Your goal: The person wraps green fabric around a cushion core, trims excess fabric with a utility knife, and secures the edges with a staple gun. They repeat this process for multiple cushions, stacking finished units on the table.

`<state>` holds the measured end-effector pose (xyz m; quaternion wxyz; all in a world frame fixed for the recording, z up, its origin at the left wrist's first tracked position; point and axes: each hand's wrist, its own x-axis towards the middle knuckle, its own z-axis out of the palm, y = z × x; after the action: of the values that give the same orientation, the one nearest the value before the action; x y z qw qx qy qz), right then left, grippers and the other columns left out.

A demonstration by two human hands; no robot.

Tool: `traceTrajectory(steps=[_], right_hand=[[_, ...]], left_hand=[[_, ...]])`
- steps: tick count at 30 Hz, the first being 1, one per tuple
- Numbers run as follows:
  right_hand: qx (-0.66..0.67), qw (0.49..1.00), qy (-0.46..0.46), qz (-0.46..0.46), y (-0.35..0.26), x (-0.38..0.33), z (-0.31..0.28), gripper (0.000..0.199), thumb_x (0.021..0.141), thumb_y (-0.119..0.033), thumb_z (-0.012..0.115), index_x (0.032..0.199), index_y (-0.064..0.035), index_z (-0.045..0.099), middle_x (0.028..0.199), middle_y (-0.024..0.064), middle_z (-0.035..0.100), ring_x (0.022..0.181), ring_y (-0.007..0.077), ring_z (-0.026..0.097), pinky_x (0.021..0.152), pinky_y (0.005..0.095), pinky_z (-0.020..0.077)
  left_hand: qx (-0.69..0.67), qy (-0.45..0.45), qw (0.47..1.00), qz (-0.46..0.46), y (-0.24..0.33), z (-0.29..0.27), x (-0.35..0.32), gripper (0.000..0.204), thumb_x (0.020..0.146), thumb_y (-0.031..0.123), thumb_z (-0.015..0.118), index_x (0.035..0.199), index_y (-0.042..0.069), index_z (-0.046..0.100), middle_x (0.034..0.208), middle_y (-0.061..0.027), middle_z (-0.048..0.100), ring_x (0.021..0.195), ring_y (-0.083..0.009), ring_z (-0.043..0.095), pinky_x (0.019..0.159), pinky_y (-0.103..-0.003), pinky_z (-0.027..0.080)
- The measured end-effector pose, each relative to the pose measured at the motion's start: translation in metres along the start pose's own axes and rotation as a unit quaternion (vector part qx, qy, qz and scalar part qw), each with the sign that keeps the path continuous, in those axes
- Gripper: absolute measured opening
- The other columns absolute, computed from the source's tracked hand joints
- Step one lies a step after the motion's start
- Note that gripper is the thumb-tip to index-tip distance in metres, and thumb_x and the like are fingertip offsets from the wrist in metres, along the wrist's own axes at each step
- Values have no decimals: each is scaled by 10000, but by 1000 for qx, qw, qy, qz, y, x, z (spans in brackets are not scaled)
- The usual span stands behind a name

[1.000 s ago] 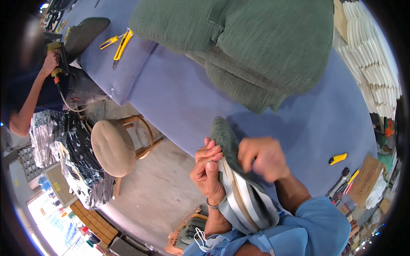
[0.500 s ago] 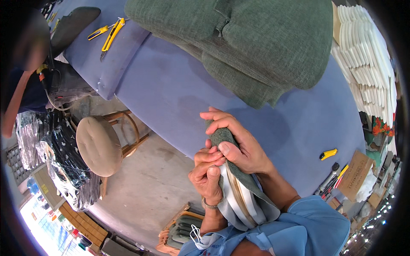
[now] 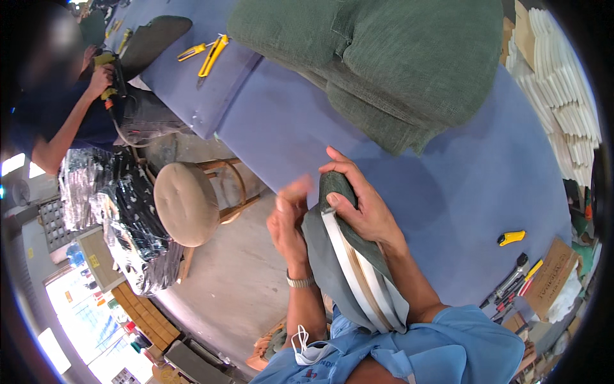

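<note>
A long padded piece (image 3: 358, 272) wrapped in dark green fabric stands against my body, its edge showing white layers with a tan strip between them. My right hand (image 3: 369, 214) is closed around its far end, thumb over the fabric on top. A loose fabric flap (image 3: 318, 246) hangs down its left side. Just left of that flap, my left hand (image 3: 289, 221) is raised off the piece, its fingers smeared by motion. No object can be made out in it.
Ahead, dark green cushions (image 3: 409, 64) lie on the blue-covered table (image 3: 281, 128). Yellow cutters (image 3: 214, 54) (image 3: 511, 238) rest toward its far left and right. A round tan stool (image 3: 185, 203) stands at left. Beyond it, a co-worker holds a power tool (image 3: 109, 70). White sheets (image 3: 556, 96) are stacked at right.
My left hand has let go of the padded piece and moved left. My right hand keeps its grip. The view has shifted, bringing the co-worker's arm and tool into sight.
</note>
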<state>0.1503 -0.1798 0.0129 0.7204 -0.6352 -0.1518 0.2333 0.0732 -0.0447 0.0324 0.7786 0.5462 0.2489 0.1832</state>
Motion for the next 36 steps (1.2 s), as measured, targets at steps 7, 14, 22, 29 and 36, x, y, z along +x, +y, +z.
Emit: traceTrajectory(steps=[7,14,22,29,36], right_hand=[[6,1000,22,-13,8,-10,8,566,968,-180,665,1478,-35,466,1630,277,333,1557,390,278,1248,477,249],[10,993,113,-33,23,-20,8,644,972,-167,647,1533,17,391,1633,293,315,1541,387,310,1245,452,267],[-91,968,195,-130,36,-7,47,609,917,-185,712,1438,23,476,1528,303,455,1447,433,438,1195,477,356],[-42,975,186,-112,35,-38,35,614,903,-191,748,1437,-21,498,1489,238,512,1371,383,522,1152,447,414],[-315,892,323,24,35,-230,-192,480,914,-178,756,1361,-62,624,1396,144,616,1277,283,598,1072,408,464]], left_hand=[[139,-99,985,-14,16,46,16,623,1137,433,333,1326,-65,656,1527,-189,538,1503,-327,385,1256,-455,259],[120,-151,981,16,-17,39,21,407,1068,237,556,1395,9,635,1514,-146,569,1550,-310,319,1268,-437,235],[46,-193,980,23,-28,-6,39,470,1055,251,558,1461,15,572,1512,-125,572,1444,-248,466,1222,-390,315],[113,-193,973,60,-15,0,14,447,1055,206,571,1468,35,580,1416,-86,635,1287,-181,569,1128,-327,405],[80,-197,977,21,-25,23,10,438,1038,158,608,1467,72,594,1369,-25,662,1164,-105,579,1038,-266,431]])
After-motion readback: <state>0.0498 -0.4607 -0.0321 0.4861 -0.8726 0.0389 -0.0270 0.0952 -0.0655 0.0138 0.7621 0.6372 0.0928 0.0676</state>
